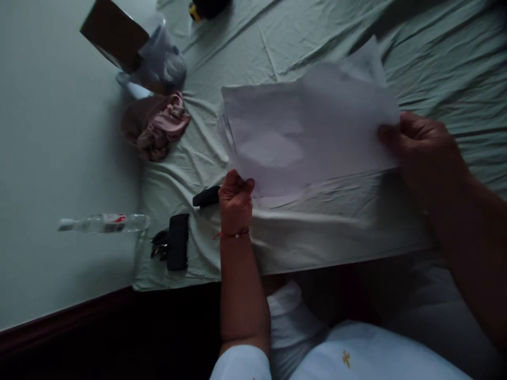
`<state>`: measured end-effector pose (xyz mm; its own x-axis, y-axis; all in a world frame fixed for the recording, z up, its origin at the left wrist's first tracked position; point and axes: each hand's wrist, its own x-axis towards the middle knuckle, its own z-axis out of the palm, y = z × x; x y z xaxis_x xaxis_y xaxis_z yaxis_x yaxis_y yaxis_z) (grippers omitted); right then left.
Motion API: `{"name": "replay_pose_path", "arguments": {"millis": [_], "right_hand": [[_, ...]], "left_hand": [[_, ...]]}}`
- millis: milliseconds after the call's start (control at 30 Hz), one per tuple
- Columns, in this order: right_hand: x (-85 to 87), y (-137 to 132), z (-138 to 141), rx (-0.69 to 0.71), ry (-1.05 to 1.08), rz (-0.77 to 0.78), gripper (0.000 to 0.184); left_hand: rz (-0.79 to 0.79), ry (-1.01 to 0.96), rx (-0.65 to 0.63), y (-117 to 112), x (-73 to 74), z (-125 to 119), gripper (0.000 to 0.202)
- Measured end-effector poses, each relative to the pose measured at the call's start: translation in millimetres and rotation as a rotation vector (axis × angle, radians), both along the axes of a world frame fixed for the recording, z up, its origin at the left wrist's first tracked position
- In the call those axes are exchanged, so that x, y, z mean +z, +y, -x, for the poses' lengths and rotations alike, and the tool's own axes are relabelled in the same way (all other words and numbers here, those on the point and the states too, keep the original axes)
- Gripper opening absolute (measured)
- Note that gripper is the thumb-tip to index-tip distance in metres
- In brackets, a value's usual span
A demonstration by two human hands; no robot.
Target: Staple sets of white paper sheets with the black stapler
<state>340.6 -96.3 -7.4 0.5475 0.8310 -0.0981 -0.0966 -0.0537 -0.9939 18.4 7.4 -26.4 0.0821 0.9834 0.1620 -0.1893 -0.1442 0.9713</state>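
Note:
A stack of white paper sheets (309,132) spans the space between my two hands, above the cloth-covered surface. My left hand (236,198) is closed on the stack's near left corner, thumb on top. On the right edge, my right hand (423,140) pinches the sheets between thumb and fingers. Along the left side the sheet edges fan slightly apart, and a corner sticks up at the far right. Just left of my left hand lies a black object (206,197), partly hidden behind it.
The pale green cloth (317,240) is wrinkled. On the left are a black phone-like object (178,241), keys (159,244), a plastic bottle (114,223) and a crumpled pink cloth (164,126). Farther back stand a brown box (114,34) and a translucent bag (168,60), beside the wall (59,132).

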Motion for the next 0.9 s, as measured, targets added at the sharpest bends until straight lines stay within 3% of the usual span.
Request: {"name": "replay_pose_path", "arguments": {"millis": [167, 267, 433, 600, 767, 900], "right_hand": [[-7.3, -1, -10, 0.149, 0.075, -0.038, 0.022], [-11.8, -2, -13, 0.141, 0.005, -0.025, 0.022], [-12.0, -2, -7, 0.205, 0.03, -0.026, 0.045], [2.6, -8, -3, 0.095, -0.152, -0.052, 0.04], [13.6, -12, 2, 0.185, -0.236, 0.11, 0.035], [9.1, -8, 6, 0.178, -0.198, 0.058, 0.042]], "left_hand": [[-0.029, -0.053, 0.064, -1, -0.4, 1, 0.031], [-0.059, -0.038, 0.055, -1, 2.0, -1, 0.026], [-0.115, -0.085, 0.055, 1, 3.2, -3, 0.028], [-0.099, -0.058, 0.168, 2, 4.8, 5, 0.03], [-0.025, 0.027, 0.124, 2, 3.4, 11, 0.02], [0.051, 0.07, 0.113, 3, 2.6, 10, 0.024]]}}
